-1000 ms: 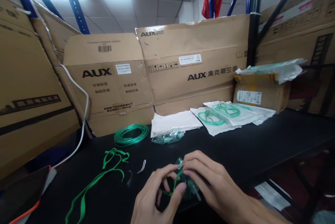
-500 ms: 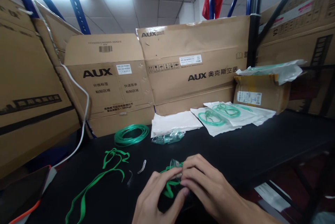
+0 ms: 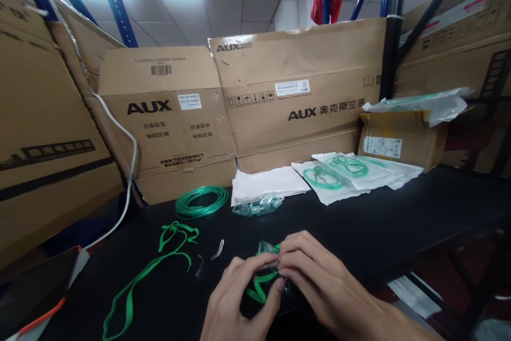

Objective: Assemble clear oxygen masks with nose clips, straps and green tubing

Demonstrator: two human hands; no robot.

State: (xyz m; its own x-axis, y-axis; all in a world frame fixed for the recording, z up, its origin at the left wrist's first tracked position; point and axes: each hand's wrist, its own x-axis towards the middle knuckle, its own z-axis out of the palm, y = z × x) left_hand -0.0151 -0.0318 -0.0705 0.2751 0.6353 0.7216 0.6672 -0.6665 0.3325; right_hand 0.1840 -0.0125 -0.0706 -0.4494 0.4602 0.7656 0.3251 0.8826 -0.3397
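Observation:
My left hand (image 3: 241, 296) and my right hand (image 3: 319, 272) meet low in the view, fingertips pinched together on a clear plastic mask (image 3: 265, 248). A green elastic strap (image 3: 258, 292) loops out between my left thumb and index finger, against the mask. Fingers cover most of the mask, so its full shape is hidden. Left of my hands lie a small bent silver strip (image 3: 217, 249) and a thin clear piece (image 3: 199, 266). Farther left, another green elastic strap (image 3: 139, 275) stretches loosely over the black tabletop (image 3: 339, 224).
Behind my hands are coiled green tubing (image 3: 202, 201), a bagged clear mask piece (image 3: 258, 206) and white packets (image 3: 267, 184). Packets with green tubing (image 3: 324, 177) lie right of them, before a small carton (image 3: 403, 141). A dark orange-edged device (image 3: 38, 296) sits at left. Cardboard walls (image 3: 295, 107) close the back.
The view has shifted very slightly. My hands keep their grip on the mask, with only a small shift of the fingers and of the green strap between them.

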